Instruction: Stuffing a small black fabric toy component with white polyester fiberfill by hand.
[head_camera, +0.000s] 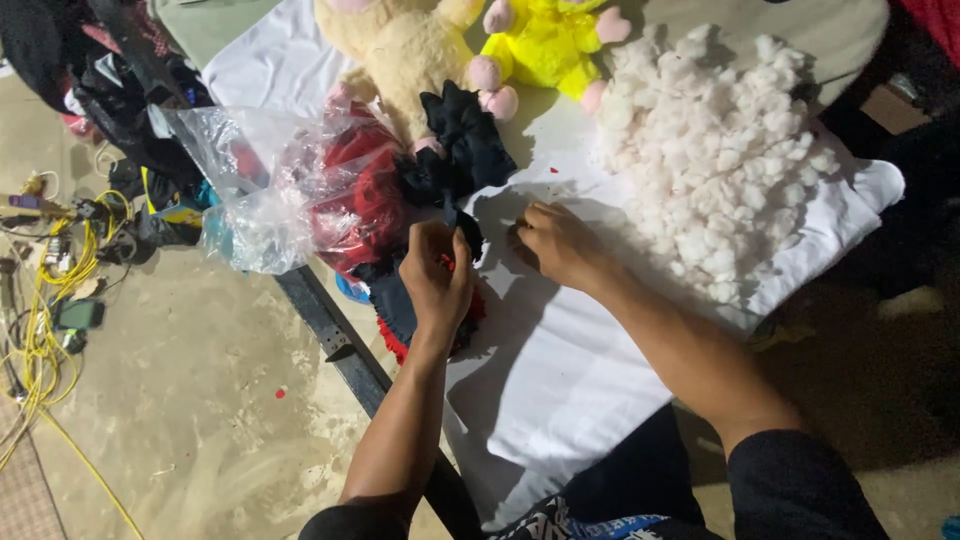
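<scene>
My left hand (436, 280) grips a dark blue and black fabric piece with red fringe (400, 318) at the edge of the white sheet (560, 370). My right hand (556, 243) rests fingers-down on the sheet just right of it, fingers curled; whether it pinches anything is hidden. A black plush fabric piece (462, 140) lies just beyond both hands. A large heap of white stuffing (712, 160) sits to the right of my right hand.
A clear plastic bag (270, 190) holding red fabric lies left. A beige plush toy (400, 50) and a yellow plush toy (545, 40) lie at the top. Yellow cables (45, 340) and clutter cover the concrete floor at left. A dark metal bar (335, 335) runs diagonally.
</scene>
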